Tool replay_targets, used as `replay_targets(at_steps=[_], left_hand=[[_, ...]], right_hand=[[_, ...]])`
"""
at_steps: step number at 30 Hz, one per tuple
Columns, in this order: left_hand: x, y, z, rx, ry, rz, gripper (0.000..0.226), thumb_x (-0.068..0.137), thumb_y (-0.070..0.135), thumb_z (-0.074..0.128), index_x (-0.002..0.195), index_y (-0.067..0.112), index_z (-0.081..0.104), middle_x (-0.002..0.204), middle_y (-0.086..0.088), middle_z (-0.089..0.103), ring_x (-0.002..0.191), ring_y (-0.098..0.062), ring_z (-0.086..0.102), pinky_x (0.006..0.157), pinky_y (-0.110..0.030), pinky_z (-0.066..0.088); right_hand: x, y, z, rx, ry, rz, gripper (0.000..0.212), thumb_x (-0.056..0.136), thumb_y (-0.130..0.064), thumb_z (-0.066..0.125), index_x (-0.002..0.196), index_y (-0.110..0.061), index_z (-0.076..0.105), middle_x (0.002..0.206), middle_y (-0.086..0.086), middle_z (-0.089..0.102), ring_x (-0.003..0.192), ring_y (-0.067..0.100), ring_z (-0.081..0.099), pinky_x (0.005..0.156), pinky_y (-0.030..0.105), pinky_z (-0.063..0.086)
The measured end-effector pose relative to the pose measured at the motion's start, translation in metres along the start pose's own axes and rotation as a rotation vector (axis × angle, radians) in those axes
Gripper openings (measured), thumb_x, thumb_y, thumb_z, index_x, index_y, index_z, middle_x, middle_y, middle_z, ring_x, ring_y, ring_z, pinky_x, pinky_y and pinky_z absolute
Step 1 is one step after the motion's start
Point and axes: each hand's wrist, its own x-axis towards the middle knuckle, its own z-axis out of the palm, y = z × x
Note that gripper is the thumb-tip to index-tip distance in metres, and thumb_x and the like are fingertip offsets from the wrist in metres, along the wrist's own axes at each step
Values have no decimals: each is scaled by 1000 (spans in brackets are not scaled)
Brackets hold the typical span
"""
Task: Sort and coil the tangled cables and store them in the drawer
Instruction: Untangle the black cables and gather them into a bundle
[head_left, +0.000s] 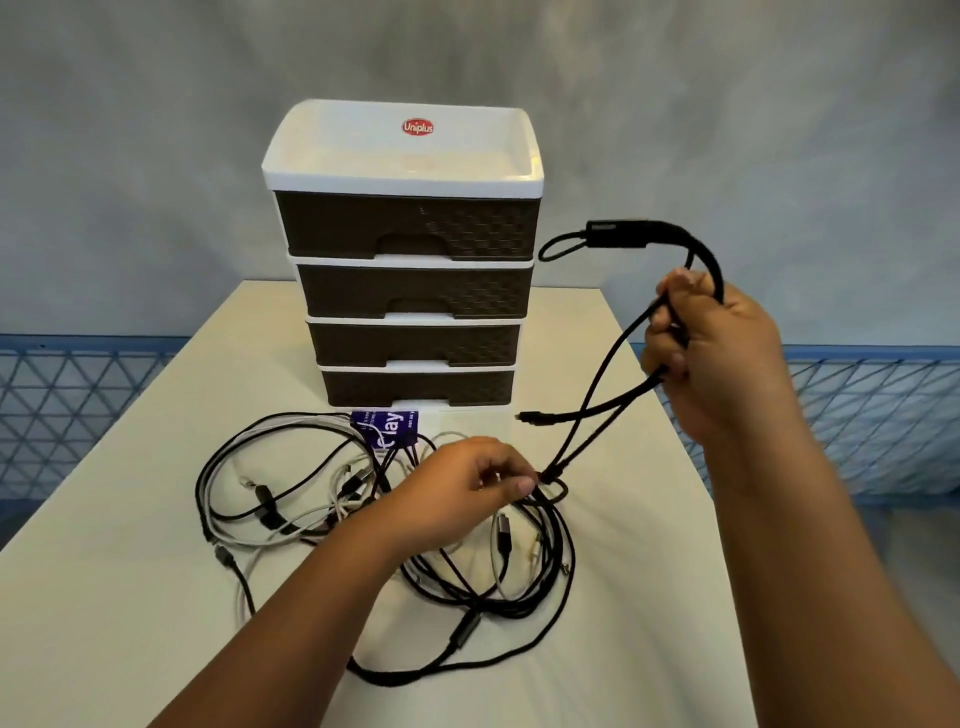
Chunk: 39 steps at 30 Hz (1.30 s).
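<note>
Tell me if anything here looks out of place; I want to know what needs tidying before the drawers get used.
Yes: the black and white cables lie in one knotted heap on the table before the closed drawer unit, with a purple card caught among them. The right hand holds a black cable lifted from the heap, which the left hand pinches.

One head-worn wide-angle view looks forward and steeply down from in front of the drawer unit (410, 260); the unit stands upright at frame centre, near, its top tray visible from above; the table (613, 649) spreads below it towards the camera, edges bowing outward.
</note>
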Motion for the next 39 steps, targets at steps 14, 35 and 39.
replay_targets(at_steps=[14, 35, 39], left_hand=[[12, 14, -28, 89, 307, 0, 16, 96, 37, 57, 89, 26, 66, 81, 3, 66, 75, -12, 60, 69, -30, 48], [17, 61, -96, -66, 457, 301, 9, 82, 21, 77, 90, 19, 78, 82, 2, 67, 79, -8, 64, 66, -21, 50], [11, 45, -86, -274, 535, 318, 10, 86, 20, 73, 95, 15, 76, 91, -1, 73, 88, -15, 71, 76, -30, 57]], right_hand=[[0, -4, -32, -55, 21, 37, 24, 102, -20, 45, 78, -16, 52, 79, 1, 58, 43, 9, 29, 50, 22, 25], [-21, 61, 69, -319, -421, -56, 12, 86, -11, 72, 95, -4, 75, 76, -1, 73, 71, 5, 64, 64, 14, 47], [-25, 62, 75, -334, -379, -38, 9, 87, -12, 71, 94, -6, 74, 71, 2, 71, 62, 4, 63, 55, 13, 47]])
